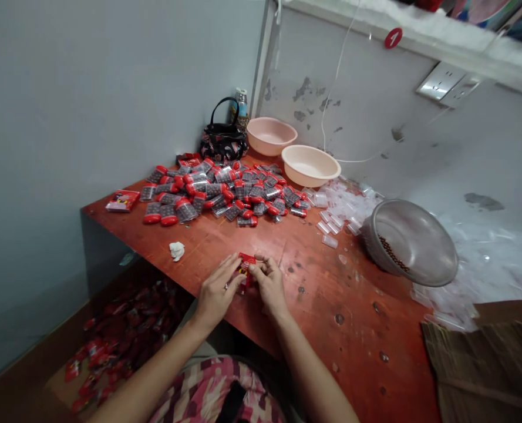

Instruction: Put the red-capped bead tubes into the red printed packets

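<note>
A small red printed packet is between my two hands at the near edge of the red table. My left hand holds its left side, with long straight fingers along it and the thumb on its face. On the other side, my right hand pinches the packet's upper right part between thumb and bent fingers. Beyond my hands lies a heap of clear, red-capped containers filled with small dark pieces. A crumpled white tissue is left of my hands.
A grey metal bowl with brown beads stands at right, amid clear plastic tubes. Two plastic basins, a black handbag and a bottle stand at the back. Red packets lie far left; more red packages fill a floor box.
</note>
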`<state>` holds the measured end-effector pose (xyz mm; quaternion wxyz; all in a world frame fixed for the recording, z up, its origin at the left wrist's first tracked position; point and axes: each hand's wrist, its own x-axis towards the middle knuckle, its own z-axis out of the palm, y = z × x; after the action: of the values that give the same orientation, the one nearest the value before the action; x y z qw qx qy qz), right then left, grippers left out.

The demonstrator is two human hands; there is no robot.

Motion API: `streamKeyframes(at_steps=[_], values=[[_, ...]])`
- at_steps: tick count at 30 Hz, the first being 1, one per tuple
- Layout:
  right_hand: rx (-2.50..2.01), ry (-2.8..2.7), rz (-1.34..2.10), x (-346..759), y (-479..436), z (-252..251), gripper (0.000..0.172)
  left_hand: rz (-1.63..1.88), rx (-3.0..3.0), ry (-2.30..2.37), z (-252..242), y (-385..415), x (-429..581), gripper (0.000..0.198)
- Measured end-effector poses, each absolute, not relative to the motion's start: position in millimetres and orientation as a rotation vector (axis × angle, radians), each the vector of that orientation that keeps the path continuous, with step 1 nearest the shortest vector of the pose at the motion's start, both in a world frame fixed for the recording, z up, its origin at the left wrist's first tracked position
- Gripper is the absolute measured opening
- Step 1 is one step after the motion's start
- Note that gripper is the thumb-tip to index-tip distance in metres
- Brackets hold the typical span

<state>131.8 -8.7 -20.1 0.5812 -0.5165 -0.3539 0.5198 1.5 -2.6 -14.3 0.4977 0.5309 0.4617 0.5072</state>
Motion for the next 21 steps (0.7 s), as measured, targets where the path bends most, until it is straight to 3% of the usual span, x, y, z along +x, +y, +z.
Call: streamKeyframes(at_steps=[6, 10, 15, 17, 21], values=[[-1.306, -1.191, 1.399, 142, 12, -2, 0.026, 0.873, 0.781, 0.939, -4, 5, -10, 0.023], [-1.665, -1.6, 0.965, 145, 51, 8, 0.02, 0.873, 0.724, 1.032, -8, 7, -15, 0.023], [-2.223, -1.57, 0.485, 130, 113, 14, 0.052, 0.973, 0.595, 1.109, -11, 1, -15, 0.022], [-2.304, -1.532, 0.434, 121, 131, 12, 0.058, 1.004, 0.503, 1.095, -12, -1, -16, 0.021], [-2.322, -1.479, 0.429, 118, 149, 8, 0.051, 1.062, 0.321, 1.053, -12, 0, -23, 0.016]])
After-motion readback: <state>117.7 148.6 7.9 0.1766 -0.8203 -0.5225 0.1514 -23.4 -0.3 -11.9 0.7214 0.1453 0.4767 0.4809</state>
